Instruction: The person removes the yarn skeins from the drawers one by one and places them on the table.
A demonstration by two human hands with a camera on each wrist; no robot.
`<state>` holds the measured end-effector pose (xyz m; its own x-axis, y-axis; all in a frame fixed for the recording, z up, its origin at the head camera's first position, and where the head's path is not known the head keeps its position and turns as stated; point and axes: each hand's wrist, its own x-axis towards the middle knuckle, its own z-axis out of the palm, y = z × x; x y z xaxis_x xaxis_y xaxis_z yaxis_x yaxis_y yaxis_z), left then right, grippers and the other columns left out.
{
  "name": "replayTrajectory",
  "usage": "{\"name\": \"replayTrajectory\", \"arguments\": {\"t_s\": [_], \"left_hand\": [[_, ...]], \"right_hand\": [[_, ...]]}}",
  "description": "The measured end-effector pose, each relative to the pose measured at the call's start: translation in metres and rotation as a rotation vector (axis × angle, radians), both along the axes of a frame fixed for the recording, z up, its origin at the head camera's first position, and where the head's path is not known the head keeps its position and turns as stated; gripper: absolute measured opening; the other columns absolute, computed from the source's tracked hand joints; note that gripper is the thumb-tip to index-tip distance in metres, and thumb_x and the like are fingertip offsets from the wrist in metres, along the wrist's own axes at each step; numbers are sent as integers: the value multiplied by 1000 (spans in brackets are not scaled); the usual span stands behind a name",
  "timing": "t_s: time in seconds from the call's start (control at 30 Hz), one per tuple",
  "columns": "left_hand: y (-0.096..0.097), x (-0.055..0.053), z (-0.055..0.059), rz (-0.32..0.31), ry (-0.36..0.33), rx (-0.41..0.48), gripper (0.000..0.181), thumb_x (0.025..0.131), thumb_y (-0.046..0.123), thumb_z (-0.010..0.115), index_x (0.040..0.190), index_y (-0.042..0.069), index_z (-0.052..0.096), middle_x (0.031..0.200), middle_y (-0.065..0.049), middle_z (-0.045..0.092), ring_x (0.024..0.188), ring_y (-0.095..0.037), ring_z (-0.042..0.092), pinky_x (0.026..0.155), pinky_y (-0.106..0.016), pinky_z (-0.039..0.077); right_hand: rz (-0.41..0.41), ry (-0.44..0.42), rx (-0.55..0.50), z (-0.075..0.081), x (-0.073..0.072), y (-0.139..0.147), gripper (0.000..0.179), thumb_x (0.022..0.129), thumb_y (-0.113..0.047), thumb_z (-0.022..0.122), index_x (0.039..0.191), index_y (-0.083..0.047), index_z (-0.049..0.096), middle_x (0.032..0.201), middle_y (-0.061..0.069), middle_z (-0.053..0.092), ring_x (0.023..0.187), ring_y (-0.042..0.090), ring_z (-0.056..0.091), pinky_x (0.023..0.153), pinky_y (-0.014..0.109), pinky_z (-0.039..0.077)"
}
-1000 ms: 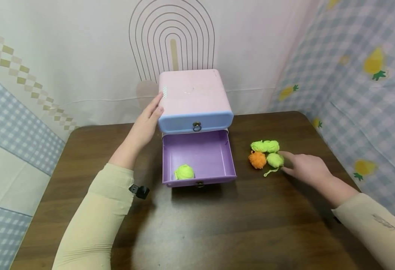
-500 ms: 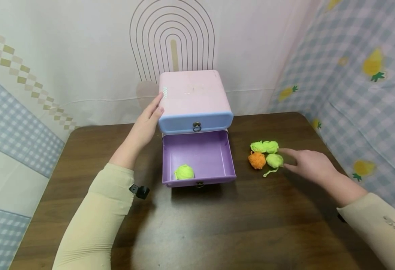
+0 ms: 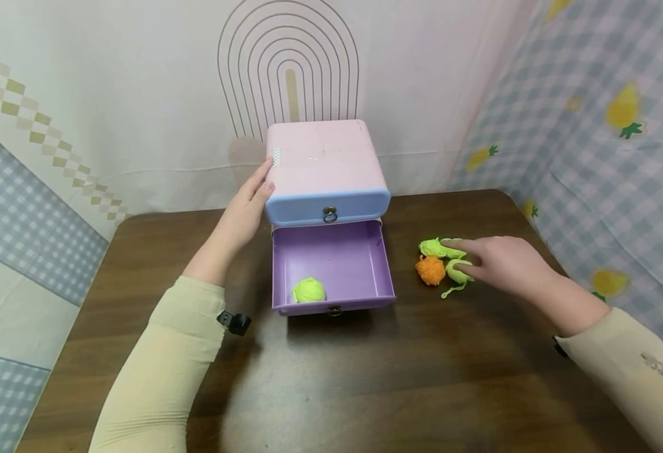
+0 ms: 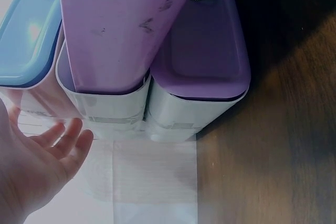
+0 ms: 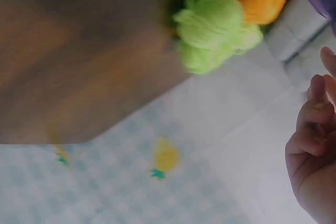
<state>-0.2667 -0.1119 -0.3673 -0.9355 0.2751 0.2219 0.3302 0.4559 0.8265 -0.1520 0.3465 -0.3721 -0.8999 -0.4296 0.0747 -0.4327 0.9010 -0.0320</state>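
Note:
My left hand [image 3: 241, 214] rests with extended fingers against the left side of a small drawer cabinet [image 3: 323, 151], pink on top with a blue upper drawer [image 3: 297, 209]. Below that, a purple drawer [image 3: 343, 258] is pulled out, a lime-green yarn ball [image 3: 309, 290] lying at its front left. My right hand [image 3: 507, 264] hovers over several small yarn balls on the table, forefinger and thumb reaching forward and overlapping the green yarn [image 3: 432, 248] in the head view. In the right wrist view these fingers look apart from the green yarn [image 5: 212, 22]. An orange yarn ball [image 3: 431, 270] lies beside it.
A second purple drawer [image 4: 205, 51] sits closed below the pulled-out one, with a ring pull. The dark wooden table [image 3: 331, 390] reaches back to a white patterned cloth [image 3: 167, 94]. A checked cloth [image 3: 592, 176] hangs along the right edge.
My right hand drew back slightly from the green yarn ball, then lifted and moved left over the green yarn. My left hand and the drawers stayed in place.

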Motion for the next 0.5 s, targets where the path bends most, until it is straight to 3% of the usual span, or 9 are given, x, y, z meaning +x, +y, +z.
{"name": "replayTrajectory", "arguments": {"t_s": [0.13,0.27,0.5], "left_hand": [[-1,2,1,3,-2,0,58,102,58,36,156,43,24,163,2,24,148,-24,21,118,-55,16],[-1,3,1,3,-7,7,57,101,59,35,155,45,24,162,3,23,148,-23,21,118,-55,16],[2,2,3,-16,6,8,57,103,54,36,157,39,24,163,3,23,148,-22,20,119,-54,15]], "right_hand": [[77,45,-6,15,-1,-19,52,88,-31,76,137,-27,61,63,-14,56,51,5,42,45,28,33],[175,77,-18,29,-2,-42,49,88,-32,76,135,-29,63,69,-15,62,51,1,43,46,26,34],[385,103,-38,45,-8,-84,49,85,-26,80,132,-31,66,76,-17,66,51,-1,40,50,25,38]]}}
